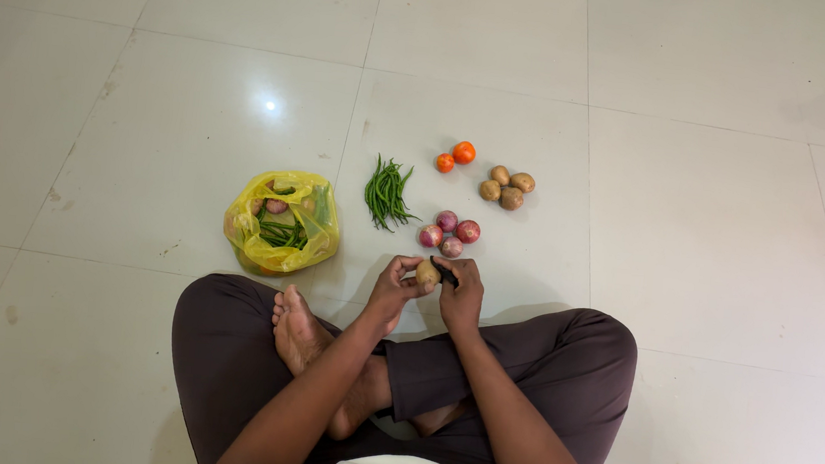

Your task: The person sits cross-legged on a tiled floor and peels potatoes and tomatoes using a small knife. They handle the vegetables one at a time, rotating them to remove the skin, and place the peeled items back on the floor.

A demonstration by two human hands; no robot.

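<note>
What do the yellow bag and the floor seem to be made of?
The yellow bag: thin plastic film, it seems; it is crinkled, glossy and half see-through, so the vegetables inside show. The floor: probably glazed ceramic or stone tiles, pale and smooth, with straight joints and a bright lamp reflection.

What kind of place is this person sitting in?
Probably a home, perhaps a kitchen floor. The person sits cross-legged on glossy pale floor tiles, with green beans, tomatoes, potatoes and onions sorted in small piles beside a yellow plastic bag.
</note>
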